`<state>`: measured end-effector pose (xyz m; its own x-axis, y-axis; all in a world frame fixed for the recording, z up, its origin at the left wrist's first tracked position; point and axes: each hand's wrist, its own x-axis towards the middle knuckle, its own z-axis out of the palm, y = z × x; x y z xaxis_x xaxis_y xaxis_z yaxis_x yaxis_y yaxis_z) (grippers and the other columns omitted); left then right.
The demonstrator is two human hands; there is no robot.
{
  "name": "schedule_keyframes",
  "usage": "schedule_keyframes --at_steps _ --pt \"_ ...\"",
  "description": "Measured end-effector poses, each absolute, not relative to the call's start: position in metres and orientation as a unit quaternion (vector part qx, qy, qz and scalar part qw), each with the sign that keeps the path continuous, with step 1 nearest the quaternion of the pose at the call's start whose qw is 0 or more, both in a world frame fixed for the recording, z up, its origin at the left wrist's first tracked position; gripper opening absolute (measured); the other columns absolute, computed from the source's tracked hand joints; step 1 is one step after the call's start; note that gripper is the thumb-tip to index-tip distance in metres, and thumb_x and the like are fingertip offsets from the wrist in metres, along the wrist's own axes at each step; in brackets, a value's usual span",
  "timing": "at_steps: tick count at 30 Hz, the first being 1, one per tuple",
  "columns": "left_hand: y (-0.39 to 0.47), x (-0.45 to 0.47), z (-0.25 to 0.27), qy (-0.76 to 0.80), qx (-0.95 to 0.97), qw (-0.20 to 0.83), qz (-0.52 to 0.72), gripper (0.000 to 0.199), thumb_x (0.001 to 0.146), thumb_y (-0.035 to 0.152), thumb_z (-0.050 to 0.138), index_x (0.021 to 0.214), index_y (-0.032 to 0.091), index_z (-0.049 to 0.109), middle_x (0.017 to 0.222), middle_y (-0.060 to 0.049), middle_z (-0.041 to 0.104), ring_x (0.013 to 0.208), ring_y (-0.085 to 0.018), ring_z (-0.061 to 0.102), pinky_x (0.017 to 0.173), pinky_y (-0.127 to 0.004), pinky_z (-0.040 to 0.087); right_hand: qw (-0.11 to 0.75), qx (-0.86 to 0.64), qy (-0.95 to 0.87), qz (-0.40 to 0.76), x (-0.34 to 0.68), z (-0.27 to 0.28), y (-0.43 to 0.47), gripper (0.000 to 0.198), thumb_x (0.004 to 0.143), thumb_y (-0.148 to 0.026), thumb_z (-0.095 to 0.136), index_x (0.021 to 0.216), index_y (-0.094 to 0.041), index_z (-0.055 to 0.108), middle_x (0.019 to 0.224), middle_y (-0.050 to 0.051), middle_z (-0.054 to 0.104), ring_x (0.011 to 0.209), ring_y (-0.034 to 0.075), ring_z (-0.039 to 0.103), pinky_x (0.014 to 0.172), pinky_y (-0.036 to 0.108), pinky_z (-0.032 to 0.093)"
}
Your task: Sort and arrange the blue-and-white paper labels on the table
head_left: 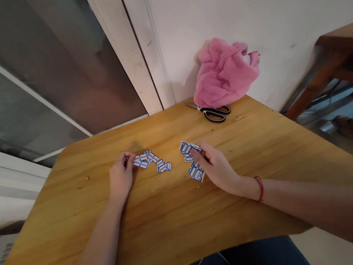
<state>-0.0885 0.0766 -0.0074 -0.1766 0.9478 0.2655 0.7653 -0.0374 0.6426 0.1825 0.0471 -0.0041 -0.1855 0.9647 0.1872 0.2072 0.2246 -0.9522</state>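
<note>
On the wooden table (162, 214) lies a loose, overlapping cluster of small paper pieces (162, 166), white with blue outlines. My left hand (122, 172) rests at the cluster's left end, thumb and fingers pinched on a paper piece there. A second group of the same blue-and-white paper pieces (196, 173) is at my right hand (217, 168), whose thumb presses one against the fingers. Some of this group sticks out below the hand; whether those pieces are held or lie on the table I cannot tell. A red string bracelet (260, 188) circles the right wrist.
Black-handled scissors (215, 113) lie near the table's far edge, the blade tips pointing left. Just behind them a pink plush cloth (225, 74) is heaped against the white wall (263, 4). A sliding glass door (80, 67) borders the far left. Tiny scraps dot the tabletop.
</note>
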Motion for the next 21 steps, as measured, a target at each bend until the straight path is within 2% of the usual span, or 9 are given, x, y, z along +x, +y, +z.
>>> schedule_keyframes --at_steps 4,10,21 --pt "0.0757 -0.0867 -0.0051 0.694 0.627 0.122 0.333 0.018 0.084 0.037 0.045 0.078 0.021 0.052 0.068 0.001 0.064 0.063 -0.015 0.059 0.060 -0.022 0.040 0.443 -0.456 -0.643 0.427 0.1828 -0.0030 0.0476 0.026 0.089 -0.042 0.041 0.087 -0.018 0.051 0.062 -0.003 0.044 0.054 0.010 0.042 0.048 0.021 0.034" --pt "0.0743 -0.0861 -0.0016 0.697 0.617 0.098 0.353 0.018 0.082 0.037 0.047 0.079 0.020 0.055 0.075 -0.001 0.066 0.067 -0.015 0.059 0.062 -0.023 0.040 0.453 -0.456 -0.642 0.418 0.1828 -0.0036 0.0486 0.024 0.088 -0.041 0.043 0.085 -0.018 0.050 0.061 -0.003 0.042 0.054 0.010 0.040 0.048 0.021 0.034" --pt "0.0776 -0.0914 -0.0083 0.685 0.620 0.142 0.354 0.024 0.080 0.041 0.050 0.080 0.020 0.062 0.070 0.000 0.065 0.066 -0.015 0.058 0.063 -0.024 0.041 0.454 -0.454 -0.642 0.418 0.1831 -0.0040 0.0496 0.023 0.088 -0.040 0.043 0.084 -0.019 0.049 0.062 -0.003 0.045 0.055 0.010 0.041 0.049 0.021 0.034"
